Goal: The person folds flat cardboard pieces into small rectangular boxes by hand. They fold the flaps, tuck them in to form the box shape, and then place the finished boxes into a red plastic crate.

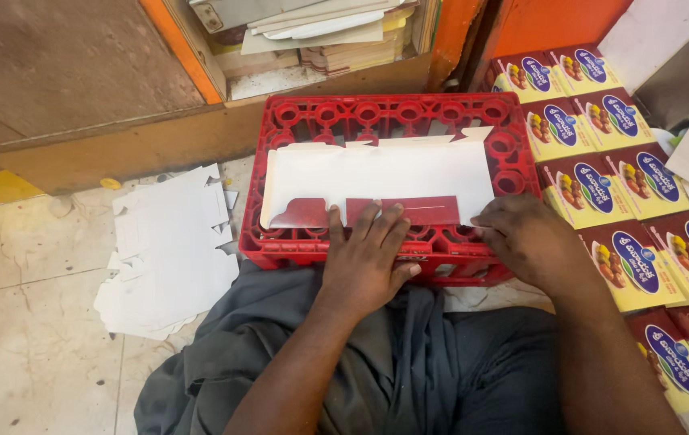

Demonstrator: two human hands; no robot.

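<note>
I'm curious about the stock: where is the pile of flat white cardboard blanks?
In the head view, the pile of white blanks lies on the floor at the person's left, beside the red crate.

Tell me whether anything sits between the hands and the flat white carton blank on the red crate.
Nothing visible does. The left hand lies flat on the folded red flap of the white carton blank, and the right hand touches the blank's right end. The blank lies open on the red crate.

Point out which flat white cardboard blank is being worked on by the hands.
The white cardboard blank spread on the red plastic crate, its red flap folded up under the left hand and right hand. The other white blanks lie stacked on the floor, untouched.
</note>
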